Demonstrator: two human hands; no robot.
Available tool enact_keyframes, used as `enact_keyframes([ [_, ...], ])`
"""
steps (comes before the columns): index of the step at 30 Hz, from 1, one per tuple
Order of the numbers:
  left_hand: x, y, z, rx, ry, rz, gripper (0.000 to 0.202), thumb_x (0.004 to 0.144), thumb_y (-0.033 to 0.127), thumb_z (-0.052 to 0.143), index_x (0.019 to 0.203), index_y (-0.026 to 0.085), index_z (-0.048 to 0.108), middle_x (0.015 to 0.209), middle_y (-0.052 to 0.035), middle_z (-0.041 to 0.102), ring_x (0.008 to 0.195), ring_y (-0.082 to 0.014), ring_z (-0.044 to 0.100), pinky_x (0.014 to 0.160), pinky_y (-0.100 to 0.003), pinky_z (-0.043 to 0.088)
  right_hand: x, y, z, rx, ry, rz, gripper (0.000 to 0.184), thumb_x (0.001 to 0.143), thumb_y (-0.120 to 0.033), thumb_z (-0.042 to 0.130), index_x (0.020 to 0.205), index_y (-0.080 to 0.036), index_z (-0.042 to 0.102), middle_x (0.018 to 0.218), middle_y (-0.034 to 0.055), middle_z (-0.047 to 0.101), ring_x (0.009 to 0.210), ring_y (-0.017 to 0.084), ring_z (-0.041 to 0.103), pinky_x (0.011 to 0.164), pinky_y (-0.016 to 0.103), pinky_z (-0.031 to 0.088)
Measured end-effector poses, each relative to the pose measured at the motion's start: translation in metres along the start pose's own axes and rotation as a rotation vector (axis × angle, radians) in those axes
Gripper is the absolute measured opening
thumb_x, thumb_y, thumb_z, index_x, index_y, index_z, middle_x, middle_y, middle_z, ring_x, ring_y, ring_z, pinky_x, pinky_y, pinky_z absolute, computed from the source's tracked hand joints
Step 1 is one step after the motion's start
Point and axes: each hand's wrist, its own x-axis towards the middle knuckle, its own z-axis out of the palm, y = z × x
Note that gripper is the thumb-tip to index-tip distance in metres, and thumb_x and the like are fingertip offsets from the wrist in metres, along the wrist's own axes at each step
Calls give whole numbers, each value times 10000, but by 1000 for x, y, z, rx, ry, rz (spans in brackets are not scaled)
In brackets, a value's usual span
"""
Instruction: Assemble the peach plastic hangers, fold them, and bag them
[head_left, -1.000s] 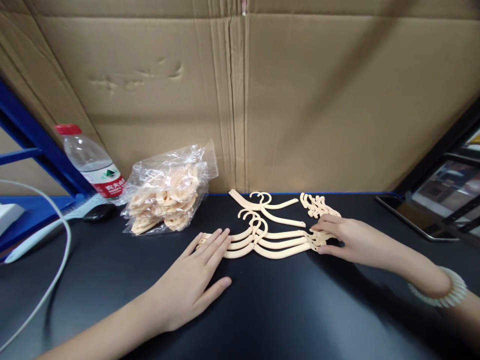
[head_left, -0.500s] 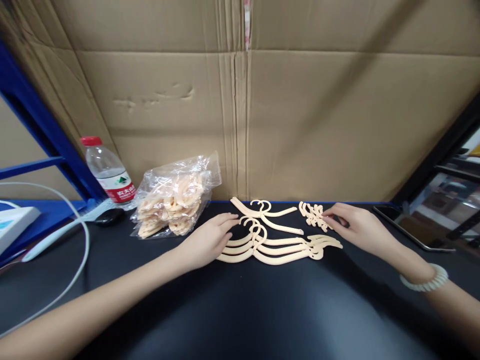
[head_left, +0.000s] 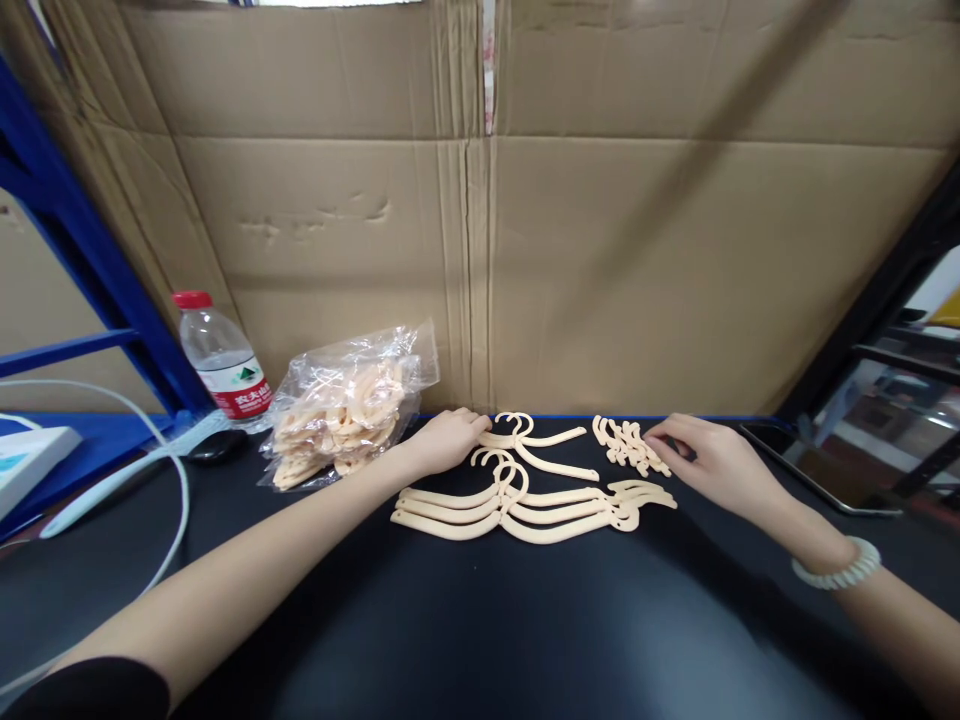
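Note:
My left hand (head_left: 450, 441) has its fingers closed over the left end of the rear cream-coloured plastic clothes hangers (head_left: 551, 440), hiding that end. In front of it lies a row of three overlapping clothes hangers (head_left: 559, 520), their hooks toward the back and small curved pieces (head_left: 641, 500) at their right end. My right hand (head_left: 697, 450), a coiled band on its wrist, is curled in a pinch at the right edge of a pile of small cream pieces (head_left: 626, 443). Whatever sits between its fingertips is too small to make out.
A clear plastic bag (head_left: 345, 410) of cream parts lies at the back left, beside a red-capped water bottle (head_left: 225, 360). A black mouse (head_left: 217, 446) and a white cable (head_left: 180, 490) are further left. A flat dark device (head_left: 817, 470) lies right. Cardboard (head_left: 675, 280) walls the back.
My left hand has moved back and right, from the front hangers to the left end of the rear ones, uncovering the front row's left ends. My right hand stays by the small pieces.

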Motion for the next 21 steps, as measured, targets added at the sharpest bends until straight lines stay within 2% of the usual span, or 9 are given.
enact_keyframes([
  [6,-10,4,-11,105,-33,4,227,945,283,587,1122,144,608,1083,-71,649,893,-196,656,766,-381,564,1,2,-1,-14,11,6,283,938,-366,422,828,-225,641,796,44,666,650,189,603,580,297,424],
  [11,-11,3,-8,184,-9,49,174,947,268,576,1052,136,621,1032,-58,650,923,-207,640,810,-405,532,1,4,-3,-19,27,30,284,933,-367,426,815,-217,636,782,37,658,642,188,591,597,306,419],
  [17,-11,-3,-1,219,23,130,167,986,207,472,984,118,613,1039,-115,634,990,-252,588,844,-386,438,1,6,-3,-10,24,48,291,923,-369,418,813,-214,639,768,40,653,646,194,589,588,309,412],
  [21,-9,-4,-7,217,53,138,183,996,231,445,963,133,596,1028,-114,636,952,-250,592,819,-361,427,1,7,-4,-20,30,53,293,923,-364,420,776,-216,625,734,36,640,623,187,575,578,306,408],
])
